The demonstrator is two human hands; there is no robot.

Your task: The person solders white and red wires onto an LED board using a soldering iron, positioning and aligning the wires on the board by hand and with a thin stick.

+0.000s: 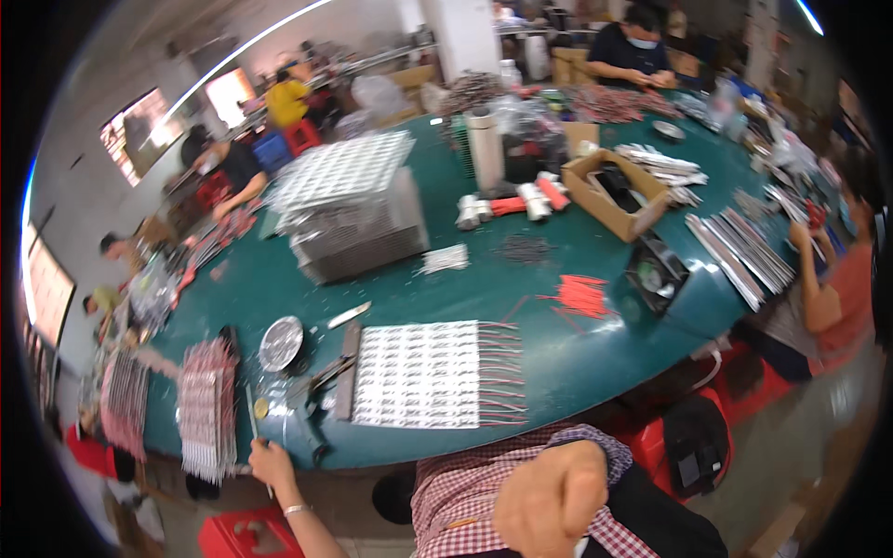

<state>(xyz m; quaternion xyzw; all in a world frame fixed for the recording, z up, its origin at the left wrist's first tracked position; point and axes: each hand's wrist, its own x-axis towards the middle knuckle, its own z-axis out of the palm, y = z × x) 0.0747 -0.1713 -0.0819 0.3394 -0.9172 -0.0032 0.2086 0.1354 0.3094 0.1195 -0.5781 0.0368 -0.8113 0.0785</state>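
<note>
My left hand (271, 462), a bracelet on its wrist, rests at the near edge of the green table (558, 363) and is closed on a thin rod (251, 417) that points up over the table. Beside it lies a stack of white strips with red wires (206, 409). My right hand (551, 502) is a blurred fist close to the camera, over my checked shirt, with nothing visible in it. In front of me lies a flat sheet of white strips with red wire ends (419, 374), with a black bar (348, 370) along its left edge. A round metal dish (281, 342) sits to the sheet's left.
Farther back stand a stack of grid trays (352, 209), a white cylinder (484, 149), a cardboard box (619, 193), a black fan (657, 274) and loose red wire pieces (581, 296). A person (837, 284) works at the right edge; others sit around. A red stool (244, 537) is below left.
</note>
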